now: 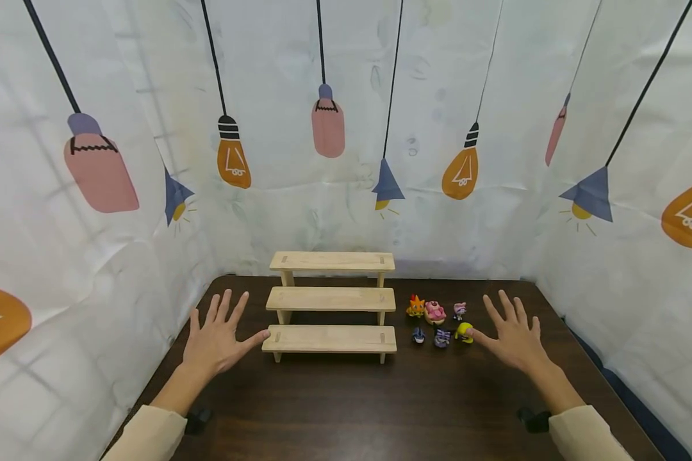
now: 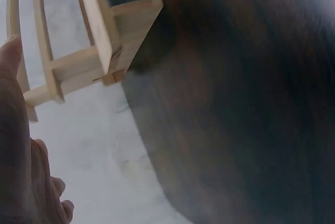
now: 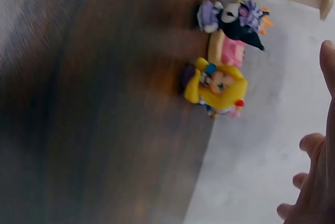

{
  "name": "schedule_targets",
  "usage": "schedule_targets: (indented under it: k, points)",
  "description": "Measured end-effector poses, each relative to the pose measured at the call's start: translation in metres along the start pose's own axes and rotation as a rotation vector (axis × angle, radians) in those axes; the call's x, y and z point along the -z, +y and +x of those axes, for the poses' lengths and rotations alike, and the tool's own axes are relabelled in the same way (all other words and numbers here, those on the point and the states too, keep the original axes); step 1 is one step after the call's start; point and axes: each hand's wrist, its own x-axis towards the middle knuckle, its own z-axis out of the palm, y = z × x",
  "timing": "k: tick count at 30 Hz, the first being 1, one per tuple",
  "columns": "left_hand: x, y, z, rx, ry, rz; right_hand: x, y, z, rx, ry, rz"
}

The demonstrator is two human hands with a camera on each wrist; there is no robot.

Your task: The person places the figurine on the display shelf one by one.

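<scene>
A three-step wooden display stand [image 1: 330, 299] rests at the back middle of the dark table. My left hand [image 1: 216, 342] is spread with straight fingers on its left, the thumb tip right at the lowest step's end in the head view. To the right of the stand, several small toy figures sit in two loose rows: an orange one [image 1: 416, 306], a pink one [image 1: 435, 312], a small pink-purple one [image 1: 459, 310], a blue one [image 1: 418, 335], a purple one [image 1: 442, 337] and a yellow-haired one [image 3: 222, 85]. My right hand [image 1: 513, 336], fingers spread, holds nothing; its thumb overlaps the yellow-haired figure in the head view.
A white fabric backdrop [image 1: 346, 218] printed with hanging lamps encloses the back and both sides of the dark table [image 1: 346, 410]. A dark band is around each wrist. Something dark blue [image 1: 640, 397] lies beyond the table's right edge.
</scene>
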Motion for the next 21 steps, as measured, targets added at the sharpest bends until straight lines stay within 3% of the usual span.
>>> schedule_targets:
  k: [12, 16, 21]
  points:
    - [-0.037, 0.009, -0.004, 0.060, -0.029, -0.139, -0.036, 0.006, -0.005, 0.036, 0.013, 0.184]
    - [-0.045, 0.012, -0.005, 0.084, -0.026, -0.230, -0.041, 0.008, -0.003, 0.026, -0.017, 0.283]
    - [-0.054, 0.017, -0.004, 0.147, -0.025, -0.400, -0.049, 0.011, 0.002, -0.046, -0.080, 0.446]
